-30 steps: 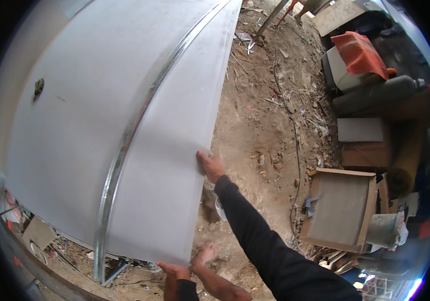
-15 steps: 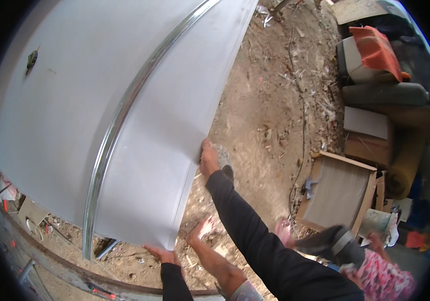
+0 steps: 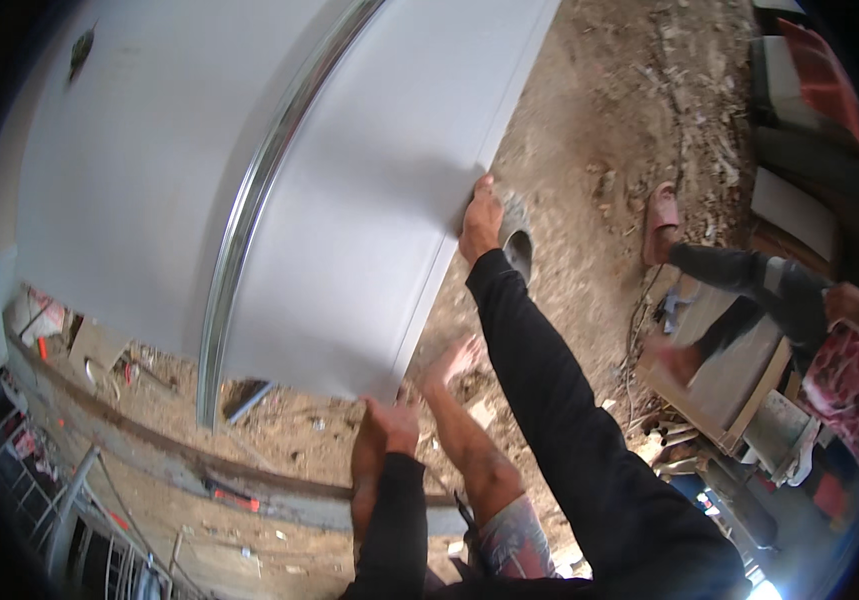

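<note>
Two bare hands are steadying a large white wall panel (image 3: 349,200) at a dusty building site, as seen from the worker's own head. The left hand (image 3: 386,432) is gripping the panel's lower corner from beneath, its fingers curled shut around the bottom edge. The right hand (image 3: 480,218) is bracing the panel's right-hand edge higher up, palm flat against the white face, though whether its fingers are wrapping the edge or merely pressing on it cannot be told from this angle. Both arms are sleeved in black. The panel is standing nearly upright and slightly tilted, filling the upper left of the view, with a shiny metal strip (image 3: 259,200) running down its face and its bottom edge hanging just above the dirt floor (image 3: 589,130). The worker's bare foot (image 3: 449,362) is planted on the ground just beside the lower corner. To the right, well apart, another person in a dark sleeve (image 3: 749,280) is bending over a flat board (image 3: 724,365) among stacked materials, with a sandal (image 3: 661,215) lying on the dirt nearby. Handling a sheet this broad well appears to call for keeping the lower grip firm and the upper hand pushing evenly, so the edge is not twisting or chipping against the ground, and for keeping the toes clear of the corner.
</note>
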Motion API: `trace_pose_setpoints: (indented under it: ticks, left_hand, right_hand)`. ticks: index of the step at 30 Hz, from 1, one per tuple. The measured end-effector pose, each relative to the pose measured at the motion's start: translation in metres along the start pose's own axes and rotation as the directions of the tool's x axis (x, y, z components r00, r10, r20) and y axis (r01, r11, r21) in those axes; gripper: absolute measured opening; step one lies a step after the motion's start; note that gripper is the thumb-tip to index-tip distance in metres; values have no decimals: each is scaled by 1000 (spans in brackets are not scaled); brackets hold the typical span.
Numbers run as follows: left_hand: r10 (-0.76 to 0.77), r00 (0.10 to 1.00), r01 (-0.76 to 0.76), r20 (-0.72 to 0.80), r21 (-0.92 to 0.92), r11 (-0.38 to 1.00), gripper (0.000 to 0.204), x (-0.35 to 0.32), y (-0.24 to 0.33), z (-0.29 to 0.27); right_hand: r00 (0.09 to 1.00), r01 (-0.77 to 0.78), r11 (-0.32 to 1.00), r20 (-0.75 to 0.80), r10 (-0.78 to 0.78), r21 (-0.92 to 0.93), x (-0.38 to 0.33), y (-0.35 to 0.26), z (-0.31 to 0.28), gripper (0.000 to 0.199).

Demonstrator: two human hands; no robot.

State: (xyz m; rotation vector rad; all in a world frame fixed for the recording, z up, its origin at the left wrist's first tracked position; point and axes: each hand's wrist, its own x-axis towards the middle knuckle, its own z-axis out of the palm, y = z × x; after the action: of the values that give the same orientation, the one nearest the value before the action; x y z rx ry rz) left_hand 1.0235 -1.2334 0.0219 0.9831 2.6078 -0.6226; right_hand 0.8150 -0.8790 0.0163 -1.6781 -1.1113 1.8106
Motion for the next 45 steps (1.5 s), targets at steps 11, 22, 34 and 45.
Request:
trace_pose_setpoints:
  ticks: [11,22,34,45]
  left_hand:
    - [294,920,-195,-259,347,917,62,-16,-4,30]
    - [323,917,-189,236,-456,870,42,-3,-22,-11]
    - [214,949,-105,230,-410,906,50,2,-7,-24]
    - [-331,913,393,240,-737,550,63,52,-71,-85]
  right_hand:
    - [970,-167,985,186,156,44,-49,23,-26,59]
    - [921,-355,935,-174,349,-5,-158,97,-40,79]
    - [890,-340,934,-357,282,-110,-138,101,-24,81]
    - [890,-455,882,-29,455,-121,-154,70,-55,78]
